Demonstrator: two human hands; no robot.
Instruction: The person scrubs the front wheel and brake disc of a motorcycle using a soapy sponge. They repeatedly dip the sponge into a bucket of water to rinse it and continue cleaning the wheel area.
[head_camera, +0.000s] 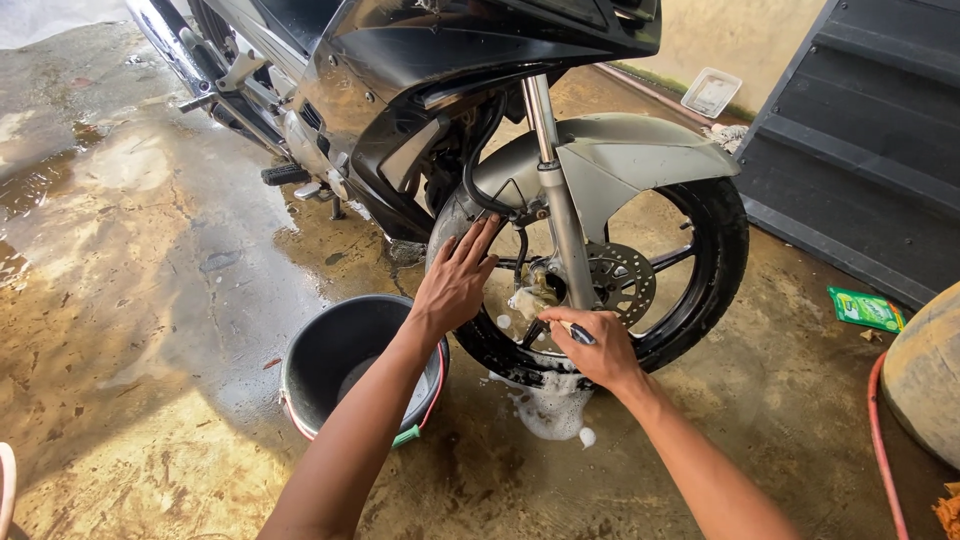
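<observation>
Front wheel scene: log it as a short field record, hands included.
Setting: wet concrete floor
Vehicle: black motorcycle, grey front mudguard
Left hand: open, flat on the front tyre
Right hand: closed on a small brush at the wheel hub
Foam: on the floor under the wheel
Bucket: black, beside the wheel

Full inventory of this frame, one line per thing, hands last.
motorcycle: 1, black and grey, top centre on wet floor
front wheel: 1, black tyre, soapy near the hub
front mudguard: 1, grey, over the wheel
brake disc: 1, metal, inside the wheel
bucket: 1, dark grey, left of the wheel
soap foam: 1 patch, white, under the wheel
tray: 1, white, by far wall
packet: 1, green, floor at right
hose: 1, red, right edge
left hand: flat on the tyre
right hand: fingers closed on a small dark brush
</observation>
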